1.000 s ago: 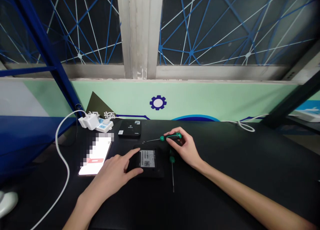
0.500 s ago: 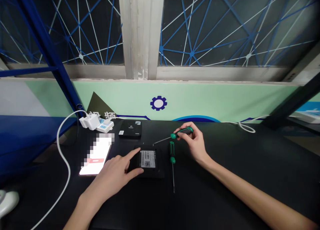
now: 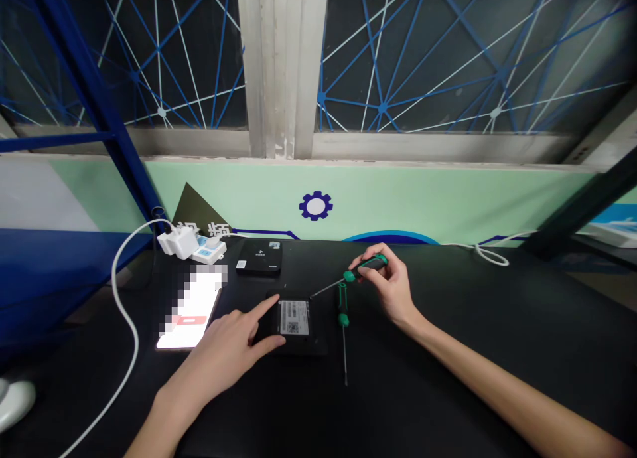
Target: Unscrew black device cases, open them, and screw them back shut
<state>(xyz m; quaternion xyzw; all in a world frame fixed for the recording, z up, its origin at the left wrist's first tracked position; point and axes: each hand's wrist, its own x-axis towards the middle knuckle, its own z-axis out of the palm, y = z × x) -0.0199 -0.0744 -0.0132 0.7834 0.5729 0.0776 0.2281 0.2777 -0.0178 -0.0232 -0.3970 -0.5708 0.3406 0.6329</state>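
Observation:
A flat black box point(image 3: 294, 343) with a white printed label point(image 3: 294, 316) lies on the dark table. My left hand point(image 3: 236, 338) holds it from the left, index finger and thumb apart and resting on its top at either side of the label. In my right hand point(image 3: 385, 280) is a green-and-black screwdriver point(image 3: 352, 274), its shaft slanting down to the left. Its tip meets the box near the far right corner. A second green-and-black screwdriver point(image 3: 343, 320) lies right of the box, pointing toward me. A tiny light thing point(image 3: 285, 286), too small to name, is behind the box.
Another black box point(image 3: 259, 256) lies farther back. To the left are a phone point(image 3: 192, 312) with a bright, partly blurred screen, a white power strip point(image 3: 209, 251) with plugs, and a white cable point(image 3: 130, 325). A white rounded object point(image 3: 14, 401) is at the left edge.
My right hand has moved slightly right and toward me. The screwdriver tip has shifted from the box's far edge down to its far right corner. My left hand stays put.

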